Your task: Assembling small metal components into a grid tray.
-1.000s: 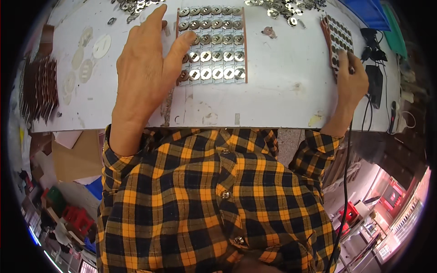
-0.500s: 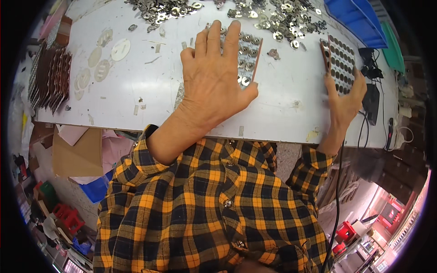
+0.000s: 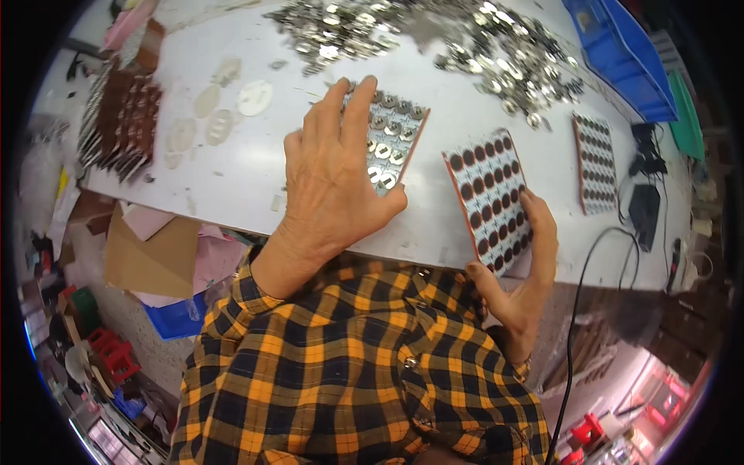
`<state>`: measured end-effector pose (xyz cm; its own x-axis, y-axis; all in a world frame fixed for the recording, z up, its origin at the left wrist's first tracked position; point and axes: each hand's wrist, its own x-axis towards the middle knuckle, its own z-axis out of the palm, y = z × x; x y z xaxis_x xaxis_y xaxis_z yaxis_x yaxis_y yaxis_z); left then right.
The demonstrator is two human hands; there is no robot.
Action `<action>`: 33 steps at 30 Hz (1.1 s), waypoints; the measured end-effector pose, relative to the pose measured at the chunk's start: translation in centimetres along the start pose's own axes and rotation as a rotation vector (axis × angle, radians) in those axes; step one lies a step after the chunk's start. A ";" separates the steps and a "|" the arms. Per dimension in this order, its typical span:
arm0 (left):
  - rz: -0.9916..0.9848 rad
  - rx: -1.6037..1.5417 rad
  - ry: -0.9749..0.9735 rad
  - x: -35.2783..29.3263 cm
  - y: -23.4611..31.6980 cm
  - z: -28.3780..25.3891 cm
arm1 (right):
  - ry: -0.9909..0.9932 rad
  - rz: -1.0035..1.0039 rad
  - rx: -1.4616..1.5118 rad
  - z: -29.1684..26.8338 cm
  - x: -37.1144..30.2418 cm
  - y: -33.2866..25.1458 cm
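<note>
My left hand (image 3: 329,170) has its fingers stretched out over a flat panel (image 3: 395,138), which carries rows of small shiny metal pieces and has a reddish-brown edge. The hand hides the panel's left part. To its right, my right hand (image 3: 523,304) grips another panel (image 3: 490,198) by its right side and near end, thumb and fingers apart on its edges. This one is whitish with rows of dark round spots, and it is tilted. A similar spotted panel (image 3: 595,164) lies farther right on the white table (image 3: 256,167).
Piles of loose metal pieces (image 3: 511,66) spread along the far side. A blue bin (image 3: 624,58) stands far right, near black cables (image 3: 645,159). At the left are a stack of brown panels (image 3: 120,120) and pale flat discs (image 3: 254,98). A cardboard box (image 3: 151,252) sits below the table edge.
My right hand has come left and nearer, carrying a spotted panel away from the one at the right. My left hand stays over its panel. The whole view has shifted a little.
</note>
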<state>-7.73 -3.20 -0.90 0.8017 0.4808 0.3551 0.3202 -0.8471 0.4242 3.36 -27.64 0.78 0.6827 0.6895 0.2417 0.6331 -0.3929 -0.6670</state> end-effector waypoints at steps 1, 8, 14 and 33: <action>-0.017 0.046 0.022 -0.5 -0.6 -0.9 | -0.016 -0.016 -0.020 0.2 0.1 -0.3; -0.196 0.253 0.035 -2.8 -2.9 -2.4 | -0.035 -0.163 -0.271 3.1 0.9 -0.9; -0.230 0.185 0.000 -2.8 -4.6 -4.6 | -0.060 -0.234 -0.356 5.3 2.7 -0.4; -0.403 0.415 0.336 2.5 -31.3 -26.6 | -0.081 -0.186 -0.386 5.1 2.0 -1.2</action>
<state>-29.16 30.55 8.88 0.3994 0.7652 0.5049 0.7830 -0.5712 0.2464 2.09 -22.66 -1.56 0.5233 0.8093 0.2667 0.8429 -0.4457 -0.3015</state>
